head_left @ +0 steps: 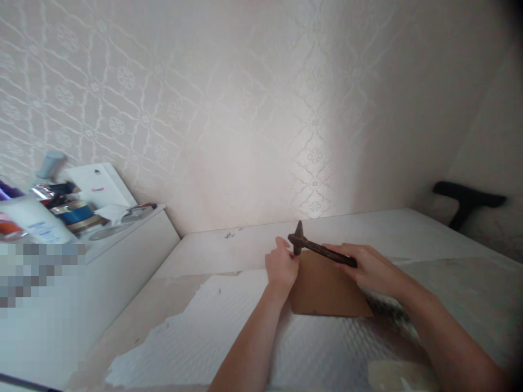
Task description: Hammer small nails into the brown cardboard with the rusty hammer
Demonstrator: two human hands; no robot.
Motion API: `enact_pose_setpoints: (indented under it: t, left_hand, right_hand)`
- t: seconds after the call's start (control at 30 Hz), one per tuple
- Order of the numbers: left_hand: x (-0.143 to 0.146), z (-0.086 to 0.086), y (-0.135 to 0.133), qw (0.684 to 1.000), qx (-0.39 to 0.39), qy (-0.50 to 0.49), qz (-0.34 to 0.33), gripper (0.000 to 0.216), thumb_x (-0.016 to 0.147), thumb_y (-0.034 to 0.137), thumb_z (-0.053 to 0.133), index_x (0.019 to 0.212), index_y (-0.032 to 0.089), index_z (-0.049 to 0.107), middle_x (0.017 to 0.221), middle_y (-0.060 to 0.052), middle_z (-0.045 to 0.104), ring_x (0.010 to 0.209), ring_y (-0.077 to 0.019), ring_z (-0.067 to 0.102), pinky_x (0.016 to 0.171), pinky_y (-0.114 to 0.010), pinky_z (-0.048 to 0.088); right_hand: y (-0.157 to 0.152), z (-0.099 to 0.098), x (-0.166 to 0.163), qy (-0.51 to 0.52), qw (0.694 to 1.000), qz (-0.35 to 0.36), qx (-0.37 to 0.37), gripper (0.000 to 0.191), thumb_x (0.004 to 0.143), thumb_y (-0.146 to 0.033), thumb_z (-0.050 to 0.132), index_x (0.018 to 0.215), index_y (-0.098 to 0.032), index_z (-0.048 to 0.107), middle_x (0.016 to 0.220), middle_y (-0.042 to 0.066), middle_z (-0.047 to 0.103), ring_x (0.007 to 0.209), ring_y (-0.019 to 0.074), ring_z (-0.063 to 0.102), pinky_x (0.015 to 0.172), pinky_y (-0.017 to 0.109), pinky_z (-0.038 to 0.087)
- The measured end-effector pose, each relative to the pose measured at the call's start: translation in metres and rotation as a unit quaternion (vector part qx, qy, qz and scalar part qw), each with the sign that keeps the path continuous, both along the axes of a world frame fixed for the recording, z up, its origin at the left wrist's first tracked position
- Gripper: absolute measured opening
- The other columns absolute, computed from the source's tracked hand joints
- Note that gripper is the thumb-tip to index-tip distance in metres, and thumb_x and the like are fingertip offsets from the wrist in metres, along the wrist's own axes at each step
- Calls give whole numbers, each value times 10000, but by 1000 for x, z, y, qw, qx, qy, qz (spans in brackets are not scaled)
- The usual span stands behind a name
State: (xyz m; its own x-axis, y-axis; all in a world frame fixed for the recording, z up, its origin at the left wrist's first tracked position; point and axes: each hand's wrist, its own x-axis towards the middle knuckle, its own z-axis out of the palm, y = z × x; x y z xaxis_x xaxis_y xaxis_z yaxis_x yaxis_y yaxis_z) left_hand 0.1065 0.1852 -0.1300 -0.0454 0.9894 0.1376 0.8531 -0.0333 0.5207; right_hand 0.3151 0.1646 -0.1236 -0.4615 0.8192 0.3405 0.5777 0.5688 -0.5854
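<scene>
Presently a rusty hammer (322,250) is gripped in the curled right hand (373,270). A brown board (327,294) is pinched at its corner by the left hand (281,268), beside the hammerhead.

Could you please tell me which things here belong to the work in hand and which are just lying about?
In hand: hammer in the right hand; brown board, left hand at its top edge; white textured sheet beneath.
Lying about: tape rolls, white box, bottle on the side cabinet; black T-shaped tool.
</scene>
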Motion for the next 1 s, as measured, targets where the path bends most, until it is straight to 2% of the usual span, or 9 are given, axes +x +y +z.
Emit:
enact_pose_setpoints:
  t: [0.47, 0.67, 1.0]
  left_hand:
    - [0, -2, 1, 1000, 12, 2, 5, 304, 786, 103, 564, 1019, 223, 410, 868, -29, 721, 945, -232, 658, 771, -305, 394]
    - [2, 0, 0, 1000, -1, 15, 16, 275, 801, 112, 562, 1015, 216, 426, 895, -62, 710, 957, -251, 650, 779, -318, 399]
    - [1, 0, -1, 1000, 1, 13, 16, 264, 811, 104, 555, 1011, 218, 424, 875, -46, 710, 951, -247, 650, 777, -316, 396]
  right_hand:
    - [0, 0, 0, 7, 1000, -4, -4, 531, 790, -168, 552, 1299, -319, 568, 1234, 16, 647, 1127, 278, 595, 937, 394, 487]
    - [0, -1, 0, -3, 1000, 4, -3, 521, 812, -185, 535, 1315, -319, 552, 1261, 7, 630, 1126, 261, 598, 925, 361, 493]
    - [-1, 1, -1, -5, 1000, 1, 5, 499, 820, -201, 534, 1304, -319, 563, 1254, 12, 634, 1137, 264, 591, 944, 376, 481]
